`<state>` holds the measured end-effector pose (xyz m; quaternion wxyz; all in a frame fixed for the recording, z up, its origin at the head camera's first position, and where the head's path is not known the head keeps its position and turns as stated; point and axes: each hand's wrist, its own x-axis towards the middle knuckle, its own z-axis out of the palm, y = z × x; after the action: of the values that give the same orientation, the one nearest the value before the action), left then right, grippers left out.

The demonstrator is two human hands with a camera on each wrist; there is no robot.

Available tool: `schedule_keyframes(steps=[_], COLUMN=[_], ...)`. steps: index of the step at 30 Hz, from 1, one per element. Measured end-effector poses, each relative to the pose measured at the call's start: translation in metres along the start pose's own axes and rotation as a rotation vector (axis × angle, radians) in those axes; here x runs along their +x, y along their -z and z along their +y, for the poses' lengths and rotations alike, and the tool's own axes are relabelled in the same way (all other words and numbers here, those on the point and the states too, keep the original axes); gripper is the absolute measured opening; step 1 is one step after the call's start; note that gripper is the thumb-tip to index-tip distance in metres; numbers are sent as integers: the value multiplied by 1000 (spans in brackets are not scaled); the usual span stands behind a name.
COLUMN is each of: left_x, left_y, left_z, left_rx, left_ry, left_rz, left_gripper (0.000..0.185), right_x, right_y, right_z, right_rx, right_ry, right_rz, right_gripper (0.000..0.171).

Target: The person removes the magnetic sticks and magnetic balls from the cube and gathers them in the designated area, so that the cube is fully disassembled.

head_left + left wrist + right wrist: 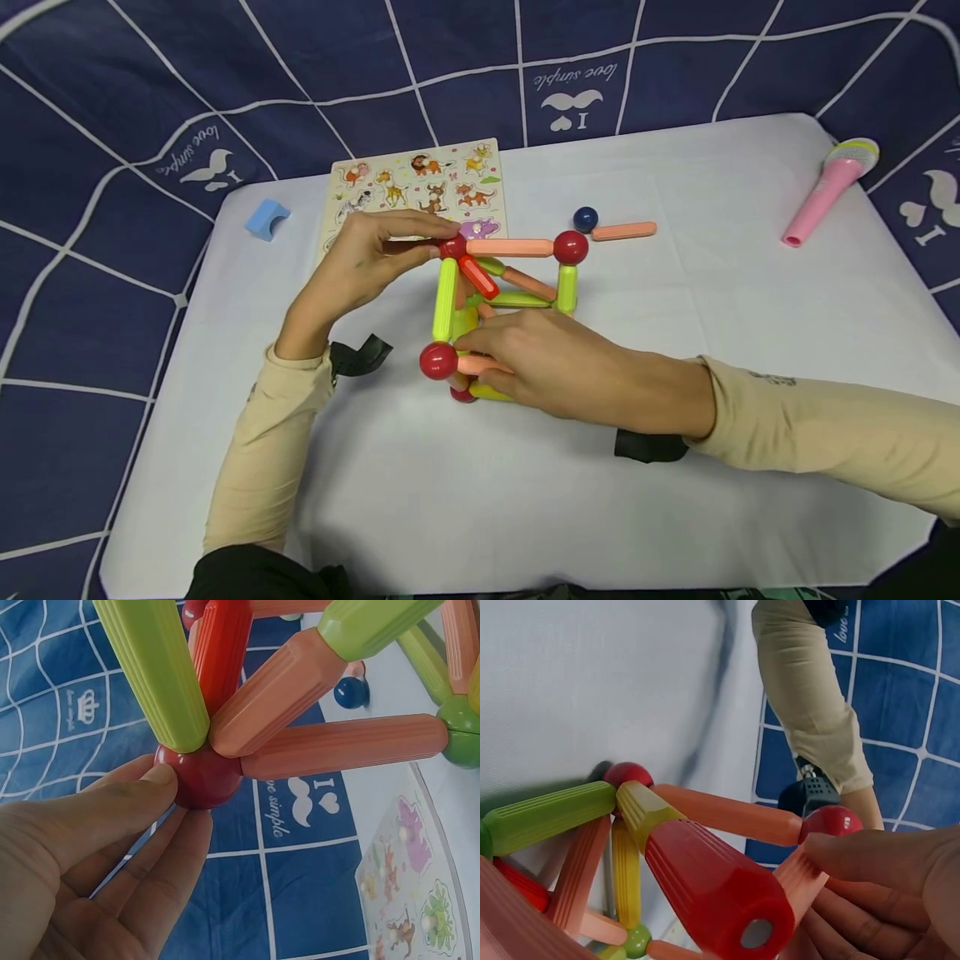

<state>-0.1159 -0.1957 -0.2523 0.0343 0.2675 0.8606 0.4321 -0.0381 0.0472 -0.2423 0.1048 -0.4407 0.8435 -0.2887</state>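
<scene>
A frame of magnetic rods and balls stands on the white table (pixel 480 517). At its upper left corner, my left hand (pixel 352 262) pinches a red ball (pixel 452 247) between thumb and fingers. A lime rod (pixel 154 671), a red rod (pixel 223 652) and salmon rods meet at that ball in the left wrist view. My right hand (pixel 558 358) pinches a salmon rod (pixel 480 364) beside the near red ball (pixel 438 360). The thumb lies against that ball (pixel 832 821) in the right wrist view. A red rod (pixel 720 892) with a bare metal end points at that camera.
Behind the frame lies an animal puzzle board (pixel 412 179). A blue ball (pixel 586 219) touches a loose salmon rod (pixel 624 231) at the back. A light blue arch block (pixel 267 219) lies at left, a pink toy microphone (pixel 828 192) at right. Navy checked cloth (pixel 465 67) surrounds the table.
</scene>
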Motion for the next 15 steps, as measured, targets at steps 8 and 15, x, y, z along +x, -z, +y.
schedule_keyframes(steps=[8, 15], left_x=[-5, -7], left_y=[3, 3], left_z=[5, 5], left_rx=[56, 58], left_ry=[22, 29], left_rz=[1, 5], left_gripper=[31, 31], right_x=[-3, -3], right_y=[2, -4], right_z=[3, 3], right_rx=[-34, -60], right_ry=[-7, 25], right_rz=[4, 41], right_gripper=[21, 14])
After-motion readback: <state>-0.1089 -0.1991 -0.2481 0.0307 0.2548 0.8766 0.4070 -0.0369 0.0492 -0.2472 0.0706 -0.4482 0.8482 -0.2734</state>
